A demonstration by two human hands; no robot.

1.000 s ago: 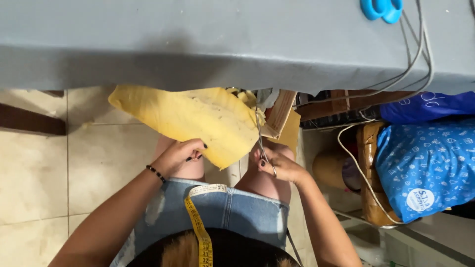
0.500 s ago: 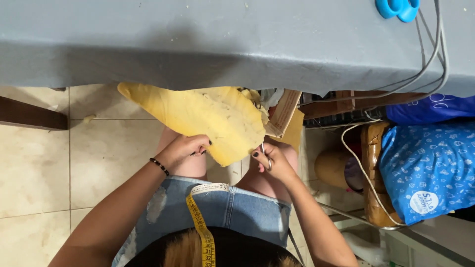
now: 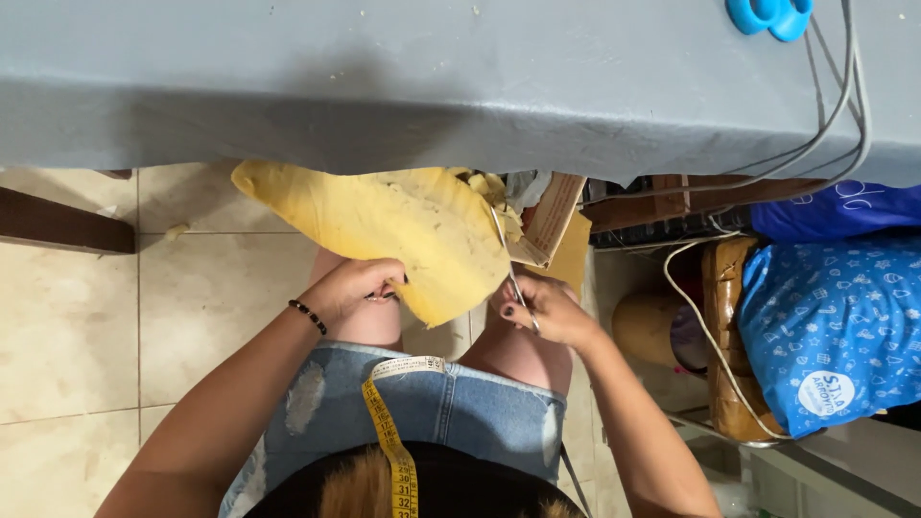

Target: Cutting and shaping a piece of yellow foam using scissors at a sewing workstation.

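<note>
A yellow sheet of soft material [image 3: 384, 225] hangs over my lap, just below the grey table edge [image 3: 403, 134]. My left hand [image 3: 357, 288] pinches its lower edge. My right hand [image 3: 542, 312] grips a pair of scissors [image 3: 508, 269], whose thin blades run up along the sheet's right edge. A yellow measuring tape [image 3: 391, 436] hangs down my front over denim shorts.
A cardboard box [image 3: 552, 216] with scraps sits under the table past my knees. Blue patterned bags [image 3: 835, 326] and a wicker basket [image 3: 724, 336] stand at right. Grey cables [image 3: 825, 125] drop off the table. A blue object [image 3: 767, 14] lies on top. Tiled floor at left.
The view has shifted slightly. The yellow sheet has turned and spread wider to the left, and my right hand with the scissors has moved along its right edge.
</note>
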